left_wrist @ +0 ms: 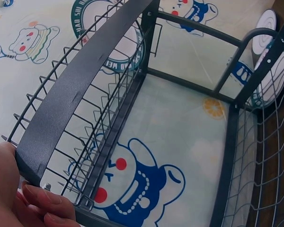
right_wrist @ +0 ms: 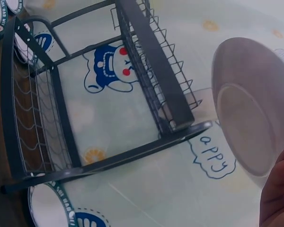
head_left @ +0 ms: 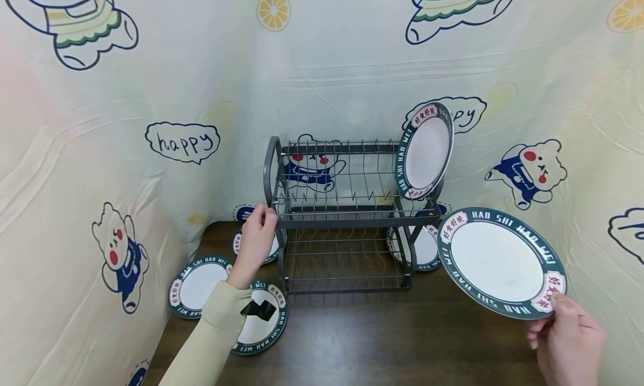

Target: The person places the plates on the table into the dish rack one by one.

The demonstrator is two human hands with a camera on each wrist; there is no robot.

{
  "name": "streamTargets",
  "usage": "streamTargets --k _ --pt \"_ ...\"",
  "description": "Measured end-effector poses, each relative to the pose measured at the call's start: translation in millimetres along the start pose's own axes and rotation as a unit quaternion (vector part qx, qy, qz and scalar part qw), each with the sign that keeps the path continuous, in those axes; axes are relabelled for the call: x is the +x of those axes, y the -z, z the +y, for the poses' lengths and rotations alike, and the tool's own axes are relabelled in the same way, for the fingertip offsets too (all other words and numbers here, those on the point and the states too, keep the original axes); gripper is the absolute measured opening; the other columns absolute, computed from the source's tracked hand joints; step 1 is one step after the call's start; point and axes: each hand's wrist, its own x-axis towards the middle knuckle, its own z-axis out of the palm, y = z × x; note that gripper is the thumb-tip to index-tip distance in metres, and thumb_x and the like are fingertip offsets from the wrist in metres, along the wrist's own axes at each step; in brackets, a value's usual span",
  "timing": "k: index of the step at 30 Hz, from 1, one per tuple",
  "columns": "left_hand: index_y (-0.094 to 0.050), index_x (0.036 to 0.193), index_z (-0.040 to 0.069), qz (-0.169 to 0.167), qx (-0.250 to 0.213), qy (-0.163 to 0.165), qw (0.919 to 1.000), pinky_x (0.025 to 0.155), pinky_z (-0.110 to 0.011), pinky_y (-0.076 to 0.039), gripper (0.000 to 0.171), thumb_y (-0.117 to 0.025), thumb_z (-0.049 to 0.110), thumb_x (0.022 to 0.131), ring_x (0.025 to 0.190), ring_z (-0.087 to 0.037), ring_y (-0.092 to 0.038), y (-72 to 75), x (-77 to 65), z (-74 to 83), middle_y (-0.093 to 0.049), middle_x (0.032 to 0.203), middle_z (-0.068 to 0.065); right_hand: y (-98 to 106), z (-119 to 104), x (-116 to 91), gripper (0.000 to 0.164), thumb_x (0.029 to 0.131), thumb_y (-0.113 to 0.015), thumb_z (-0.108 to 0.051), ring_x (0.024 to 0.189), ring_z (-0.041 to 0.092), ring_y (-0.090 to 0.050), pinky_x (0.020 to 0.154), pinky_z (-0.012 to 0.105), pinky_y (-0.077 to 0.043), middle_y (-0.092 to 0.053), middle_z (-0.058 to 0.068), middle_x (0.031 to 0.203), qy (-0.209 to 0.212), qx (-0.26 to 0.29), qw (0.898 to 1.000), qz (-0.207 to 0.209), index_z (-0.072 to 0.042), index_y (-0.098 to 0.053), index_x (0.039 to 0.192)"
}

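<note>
Left forearm, in a pale sleeve (head_left: pixel 206 333), runs diagonally up from the bottom edge. Left hand (head_left: pixel 255 238) is closed on the rack (head_left: pixel 352 223) at the front left end of its upper tier, fingers curled around the flat bar. Right hand (head_left: pixel 571 338) is low at far right, pinching the held plate (head_left: pixel 495 260) by its rim: thumb on the face side, fingers tucked beneath. Plate sits in the air right of the rack, tilted, face up toward my head, apart from the frame.

Held plate: round, glossy white centre, dark green rim with white lettering and pink panels with red characters. Underside is smooth and pale with a raised foot ring (right_wrist: pixel 244 130).

Rack: dark grey bars, faintly grained flat front bar, thin bent-wire dividers, two tiers. Matching standing plate (head_left: pixel 426 151) is on edge at the upper tier's right end. More round ones, like the near-left plate (head_left: pixel 261 325), lie on the dark brown, semi-gloss table (head_left: pixel 362 336). Backdrop is creased printed cloth (head_left: pixel 342 67).
</note>
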Motion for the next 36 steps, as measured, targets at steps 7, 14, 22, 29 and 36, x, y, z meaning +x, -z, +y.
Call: streamTargets --k 7,14,22,29,36 --pt "-0.051 0.092 0.007 0.002 -0.002 0.002 1.0 0.053 -0.028 -0.035 0.026 -0.039 0.024 0.108 0.063 -0.022 -0.045 0.4 -0.7 -0.3 -0.045 0.075 -0.006 0.6 -10.2 -2.6 0.046 0.107 -0.05 -0.01 0.03 0.018 -0.042 0.03 0.03 -0.027 -0.052 0.011 0.046 0.007 0.018 1.0 -0.025 0.005 -0.065 0.067" --pt "-0.051 0.093 0.007 0.0 -0.001 0.001 1.0 0.052 -0.028 -0.036 0.027 -0.039 0.025 0.109 0.062 -0.021 -0.046 1.0 -1.3 0.1 -0.045 0.075 -0.005 1.0 -20.7 -5.2 0.044 0.108 -0.049 -0.011 0.032 0.02 -0.041 0.031 0.033 -0.027 -0.054 0.011 0.048 -0.002 0.006 1.0 -0.029 0.003 -0.071 0.072" --pt "-0.052 0.094 0.007 -0.002 -0.002 0.003 1.0 0.053 -0.028 -0.037 0.027 -0.039 0.025 0.109 0.064 -0.021 -0.046 0.7 -0.6 -0.7 -0.046 0.077 -0.006 2.8 -29.8 -6.4 0.045 0.109 -0.043 -0.008 0.033 0.02 -0.041 0.034 0.037 -0.019 -0.055 0.009 0.05 0.01 0.006 0.998 -0.06 0.003 -0.071 0.074" --pt "-0.052 0.094 0.007 -0.001 -0.008 0.006 1.0 0.054 -0.028 -0.038 0.027 -0.039 0.026 0.109 0.064 -0.023 -0.047 1.0 -0.3 -0.9 -0.047 0.077 -0.007 -4.2 -42.4 -7.6 0.046 0.109 -0.041 -0.009 0.035 0.022 -0.041 0.038 0.038 -0.019 -0.057 0.009 0.054 0.023 0.006 0.996 -0.091 0.005 -0.067 0.074" --pt "-0.051 0.093 0.008 -0.003 -0.008 0.003 1.0 0.053 -0.029 -0.035 0.026 -0.041 0.026 0.108 0.064 -0.027 -0.046 0.5 0.4 0.0 -0.046 0.077 -0.009 -10.8 -53.2 -6.6 0.042 0.109 -0.046 -0.014 0.039 0.021 -0.042 0.036 0.033 -0.029 -0.062 0.008 0.06 0.033 -0.05 0.994 -0.088 0.003 -0.069 0.078"
